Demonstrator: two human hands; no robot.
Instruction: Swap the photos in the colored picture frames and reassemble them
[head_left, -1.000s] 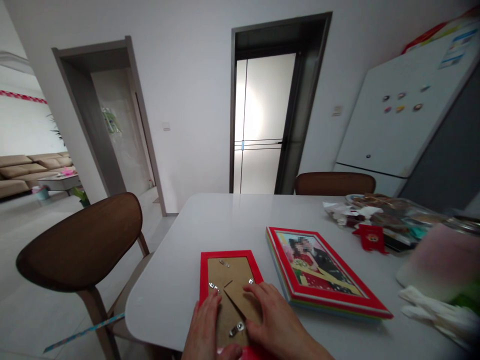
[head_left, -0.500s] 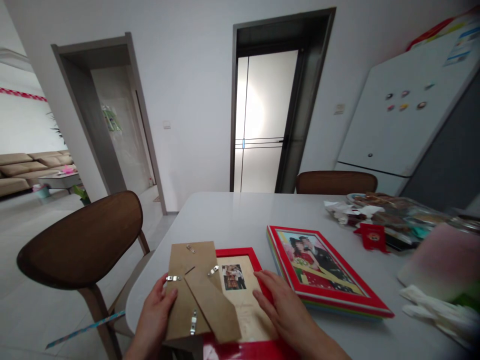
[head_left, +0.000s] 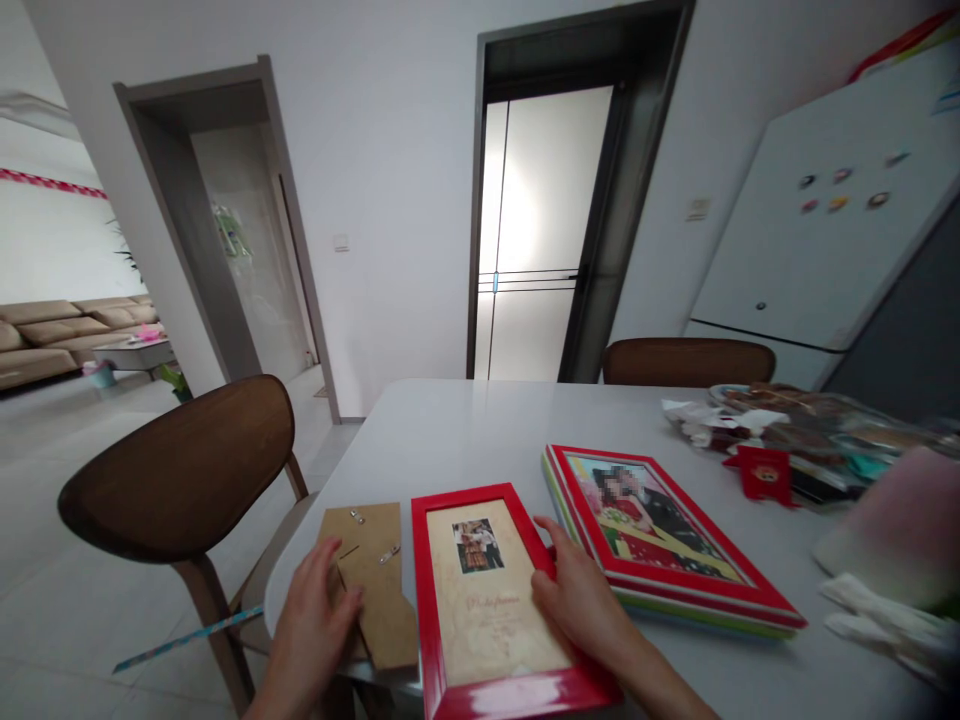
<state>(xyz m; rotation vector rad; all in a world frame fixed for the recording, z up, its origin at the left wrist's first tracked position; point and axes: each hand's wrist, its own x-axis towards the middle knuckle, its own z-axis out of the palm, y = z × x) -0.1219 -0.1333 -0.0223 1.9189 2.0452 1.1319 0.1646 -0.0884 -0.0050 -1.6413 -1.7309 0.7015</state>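
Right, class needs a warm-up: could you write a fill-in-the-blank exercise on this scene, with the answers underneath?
1. The left hand is at the backing board, which lies on the ____ side of the photo frame in the picture.
2. The right hand touches the photo frame, whose border is coloured ____.
3. The photo frame lies ____ the backing board and the stack of frames.
4. The refrigerator door carrying magnets is coloured ____.

Missing words: left; red; between; white.
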